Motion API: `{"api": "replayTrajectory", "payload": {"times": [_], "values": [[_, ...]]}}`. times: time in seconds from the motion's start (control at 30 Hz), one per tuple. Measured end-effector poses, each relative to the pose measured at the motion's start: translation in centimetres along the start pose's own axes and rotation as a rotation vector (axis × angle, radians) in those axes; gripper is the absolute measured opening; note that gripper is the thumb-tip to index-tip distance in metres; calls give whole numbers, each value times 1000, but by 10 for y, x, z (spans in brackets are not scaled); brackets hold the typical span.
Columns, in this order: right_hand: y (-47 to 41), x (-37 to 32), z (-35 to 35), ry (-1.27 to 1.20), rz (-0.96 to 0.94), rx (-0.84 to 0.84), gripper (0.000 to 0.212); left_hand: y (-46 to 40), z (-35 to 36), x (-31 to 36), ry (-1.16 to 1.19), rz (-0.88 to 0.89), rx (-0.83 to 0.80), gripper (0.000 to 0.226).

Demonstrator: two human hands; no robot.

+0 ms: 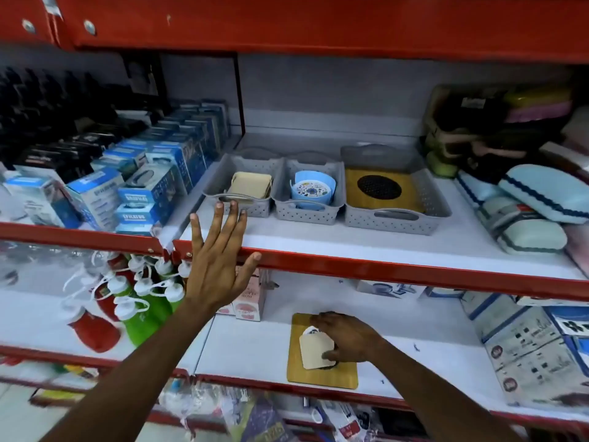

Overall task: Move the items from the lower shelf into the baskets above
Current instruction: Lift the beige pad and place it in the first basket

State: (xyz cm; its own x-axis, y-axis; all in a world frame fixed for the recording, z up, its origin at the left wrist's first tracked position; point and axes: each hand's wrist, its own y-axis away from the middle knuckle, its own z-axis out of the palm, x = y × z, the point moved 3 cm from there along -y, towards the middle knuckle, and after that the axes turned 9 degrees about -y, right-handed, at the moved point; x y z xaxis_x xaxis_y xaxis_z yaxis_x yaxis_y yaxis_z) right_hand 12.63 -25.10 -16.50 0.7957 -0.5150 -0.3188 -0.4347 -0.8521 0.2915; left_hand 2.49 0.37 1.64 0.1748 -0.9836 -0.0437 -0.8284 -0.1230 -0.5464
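Three grey baskets in a row on the upper shelf point(366, 247): left basket point(237, 199) with beige square pieces inside, middle basket point(307, 202) with a blue round cup, right basket point(395, 212) with a wooden board bearing a dark round grille

Only one view, from the head. On the lower shelf point(248, 342), a second wooden board point(322, 352) lying flat near the front edge, a small cream tag-shaped piece point(315, 350) on top of it. Right hand point(347, 338) curled over that piece, fingers closing on its far side, thumb at its near edge; grip looks partial, not yet lifted. Left hand point(220, 260) spread wide and empty, palm raised before the red shelf lip point(382, 269), fingertips just short of the left basket's front handle

Likely risks: thin piece slipping from a pinch on its edges, or dragging the board along and tipping it off the front edge. Knuckles or piece catching the red lip on the way up, since the lip overhangs the lift path. Left arm crossing that same path

Nearby: red and green bottles point(127, 301) at left below, blue boxes point(153, 186) crowding the left basket, pale blue cases point(541, 193) at right, a pink-printed box point(248, 301) behind the board
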Motion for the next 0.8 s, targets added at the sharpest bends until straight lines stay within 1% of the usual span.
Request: {"api": "replayTrajectory", "payload": {"times": [0.07, 0.13, 0.27, 0.4, 0.47, 0.53, 0.63, 0.8], "values": [[-6, 4, 8, -34, 90, -48, 95, -2, -1, 0, -13, -12, 3, 74], [-8, 7, 15, -5, 138, -106, 100, -1, 2, -1, -40, -10, 1, 75], [-15, 11, 23, 28, 162, -154, 100, -1, 6, -2, -50, -17, 15, 75], [-16, 8, 24, -3, 158, -123, 94, -1, 6, 0, -37, -32, 21, 75], [-14, 6, 20, -3, 138, -96, 95, -1, 6, 0, -33, -34, 19, 75], [-9, 1, 10, -31, 109, -32, 99, -1, 6, 0, -19, -36, 23, 75], [8, -13, -18, -93, 34, 130, 100, -1, 6, -1, -15, -33, 29, 74], [53, -56, -76, -35, -179, 561, 86, 1, 8, -1, -10, -40, 31, 73]]}}
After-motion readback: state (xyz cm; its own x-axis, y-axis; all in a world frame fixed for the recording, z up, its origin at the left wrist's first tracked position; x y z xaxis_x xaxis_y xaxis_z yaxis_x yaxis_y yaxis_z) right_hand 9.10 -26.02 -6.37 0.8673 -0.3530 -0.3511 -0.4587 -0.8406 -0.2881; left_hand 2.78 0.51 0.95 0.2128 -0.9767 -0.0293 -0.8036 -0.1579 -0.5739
